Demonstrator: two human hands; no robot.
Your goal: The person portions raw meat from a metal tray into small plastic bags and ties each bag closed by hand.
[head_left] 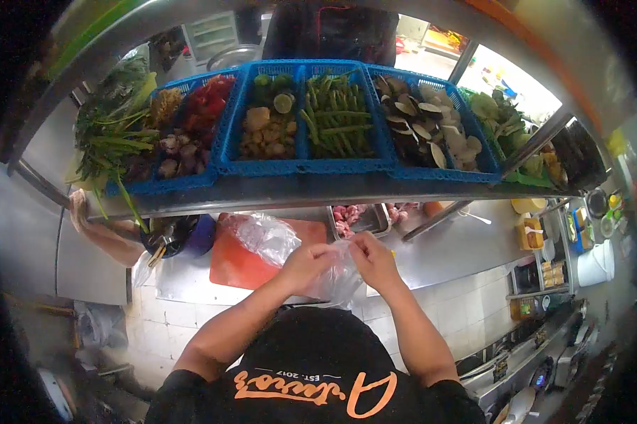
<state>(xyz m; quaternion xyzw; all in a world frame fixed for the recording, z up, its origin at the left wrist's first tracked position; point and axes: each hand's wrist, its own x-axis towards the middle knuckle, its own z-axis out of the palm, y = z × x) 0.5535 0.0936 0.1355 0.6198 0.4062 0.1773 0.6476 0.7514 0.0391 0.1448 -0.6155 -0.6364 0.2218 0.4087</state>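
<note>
Between my two hands hangs a thin clear plastic bag [338,278], held in front of my chest at the counter edge. My left hand [305,267] pinches its left upper edge, and my right hand [375,263] grips the opposite side near the top. Just past my left hand, a second crumpled clear plastic bag [265,238] lies on a red cutting board [237,265]. Pieces of raw meat [346,215] sit in a metal tray [377,229] beyond my hands, partly under the shelf.
Overhead, a metal shelf [290,191] carries blue baskets [262,167] of vegetables, including long green pods [338,116] and sliced eggplant [410,116]. Leafy greens [113,134] droop over its left end. A dark blue pot [202,237] stands left of the board. Sauce containers [529,233] line the right.
</note>
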